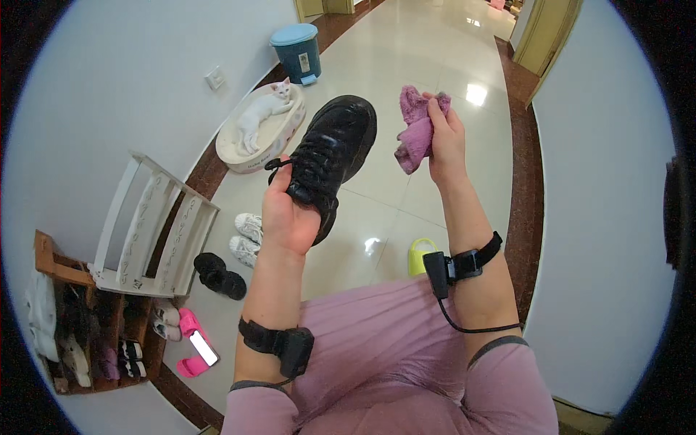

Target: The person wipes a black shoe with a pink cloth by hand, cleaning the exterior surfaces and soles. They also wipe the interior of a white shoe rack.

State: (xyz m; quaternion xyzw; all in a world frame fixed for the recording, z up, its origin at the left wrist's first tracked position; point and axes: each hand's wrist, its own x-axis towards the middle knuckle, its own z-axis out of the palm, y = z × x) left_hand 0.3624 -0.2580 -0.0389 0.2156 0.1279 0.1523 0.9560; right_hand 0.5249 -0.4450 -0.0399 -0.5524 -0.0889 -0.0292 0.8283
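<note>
My left hand holds a black lace-up shoe, its fingers inside the opening and the thumb along the outside near the laces. The toe of the shoe points up and away from me. In my right hand is a crumpled purple cloth with greyish patches, pinched between thumb and fingers. The two hands are apart, raised above the tiled floor. Black straps with small boxes are on both forearms. Below the right hand, on the floor, stands a small yellow-green container with a handle, partly hidden by the forearm strap's box.
At the left are a white cat in an oval bed, a blue pedal bin, a white rack and a wooden shoe shelf. White shoes, black footwear and pink slippers with a lit phone lie nearby.
</note>
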